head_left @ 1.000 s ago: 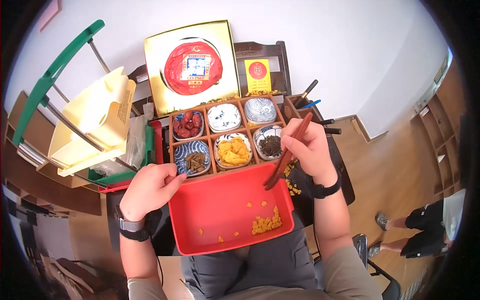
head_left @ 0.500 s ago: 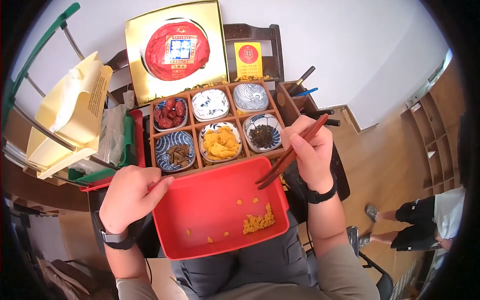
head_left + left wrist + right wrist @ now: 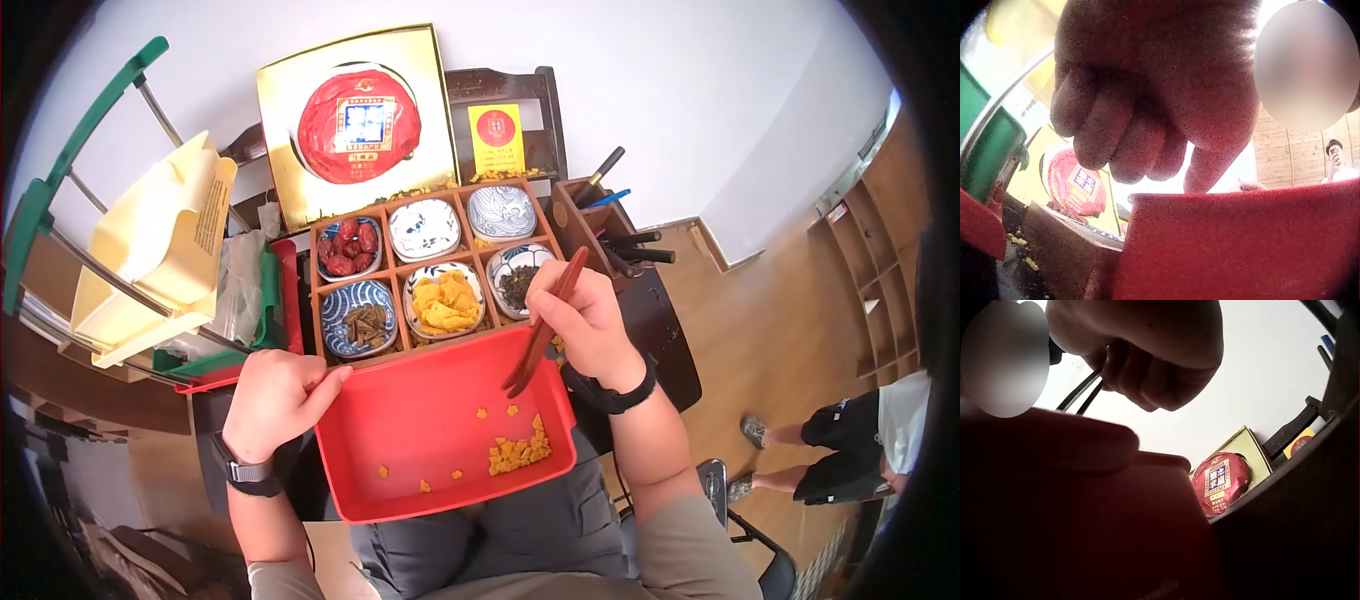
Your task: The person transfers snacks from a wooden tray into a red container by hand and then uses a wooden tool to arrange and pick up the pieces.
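My left hand (image 3: 275,400) is at the far left corner of a red plastic tray (image 3: 400,415), fingers curled and thumb on the rim; the left wrist view shows the thumb tip at the edge. My right hand (image 3: 583,322) grips dark reddish wooden tongs (image 3: 545,325). The tongs' tips point down over the tray's right half, close together with nothing visible between them. Small yellow pieces (image 3: 518,454) are heaped in the near right corner, with several more scattered. Behind my right hand, a bowl of dark dried leaves (image 3: 512,285) is partly hidden.
A divided wooden box (image 3: 395,270) beyond the tray holds small bowls, including red dates (image 3: 348,248), yellow flakes (image 3: 445,303) and brown pieces (image 3: 367,325). A gold box (image 3: 275,130) stands behind. At left is a cream bin (image 3: 150,230); at right, a pen holder (image 3: 575,215) and a person (image 3: 850,440).
The tongs have shifted left and down, further over the tray, and stand steeper than half a second ago. My left hand stays at the tray corner. The head view has shifted slightly.
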Motion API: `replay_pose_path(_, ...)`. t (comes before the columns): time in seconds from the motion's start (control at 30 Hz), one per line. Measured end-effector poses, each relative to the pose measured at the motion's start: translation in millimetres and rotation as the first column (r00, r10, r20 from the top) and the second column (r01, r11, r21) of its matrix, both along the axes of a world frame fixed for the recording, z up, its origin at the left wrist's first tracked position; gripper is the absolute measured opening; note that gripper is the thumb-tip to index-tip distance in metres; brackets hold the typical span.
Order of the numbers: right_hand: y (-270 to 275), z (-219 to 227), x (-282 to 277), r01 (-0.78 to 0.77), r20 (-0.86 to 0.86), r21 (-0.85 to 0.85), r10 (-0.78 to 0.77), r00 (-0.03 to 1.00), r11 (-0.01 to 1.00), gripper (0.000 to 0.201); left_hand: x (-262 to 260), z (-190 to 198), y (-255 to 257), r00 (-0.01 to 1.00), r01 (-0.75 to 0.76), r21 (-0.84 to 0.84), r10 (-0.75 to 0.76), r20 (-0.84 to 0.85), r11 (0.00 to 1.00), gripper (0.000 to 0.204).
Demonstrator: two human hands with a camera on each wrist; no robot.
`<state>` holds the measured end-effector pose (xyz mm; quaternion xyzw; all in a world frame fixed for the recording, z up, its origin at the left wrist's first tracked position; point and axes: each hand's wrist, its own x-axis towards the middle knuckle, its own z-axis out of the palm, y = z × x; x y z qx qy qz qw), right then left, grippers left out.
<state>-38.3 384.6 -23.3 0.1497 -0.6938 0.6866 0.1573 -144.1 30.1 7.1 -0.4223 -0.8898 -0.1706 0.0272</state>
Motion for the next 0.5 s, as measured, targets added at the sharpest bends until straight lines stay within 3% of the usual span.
replay_pose_path(0.5,-0.4,-3.0,-2.9,0.021,-0.024,-0.016,-0.021,0.999,1.0,0.017,0.7,0.6,2.0,0.998,0.038,-0.017,-0.039,-0.047,0.999,0.045)
